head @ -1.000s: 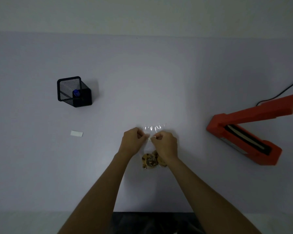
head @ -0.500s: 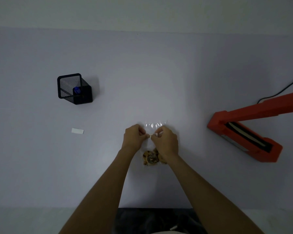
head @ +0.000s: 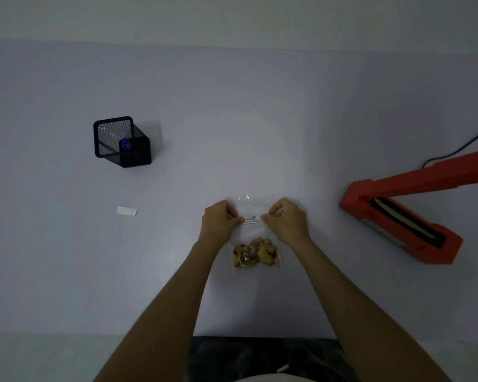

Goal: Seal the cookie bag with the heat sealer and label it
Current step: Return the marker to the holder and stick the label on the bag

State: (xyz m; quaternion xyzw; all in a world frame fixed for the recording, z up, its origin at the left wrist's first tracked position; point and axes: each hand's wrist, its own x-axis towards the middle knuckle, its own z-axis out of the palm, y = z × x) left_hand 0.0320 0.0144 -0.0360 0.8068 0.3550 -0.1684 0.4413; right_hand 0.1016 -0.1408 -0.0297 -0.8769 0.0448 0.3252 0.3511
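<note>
Both hands slide apart from where they met a moment ago, and the written label (head: 251, 219) now shows between them, stuck across the clear cookie bag (head: 255, 230). Left hand (head: 218, 223) presses its fingertips on the label's left end, right hand (head: 286, 220) pinches down at the right end, smoothing it flat. That bag lies on the bench (head: 232, 119) right in front of the person, cookies (head: 254, 252) bunched at the near end. It looks light, limp and slippery, and its contents would crumble under pressure, so the empty film above the cookies is the place to take hold. Off to the right sits the red heat sealer (head: 403, 213), arm raised, well apart from the bag. A peeled backing strip (head: 126, 211) and mesh pen holder (head: 120, 140) lie far left.
</note>
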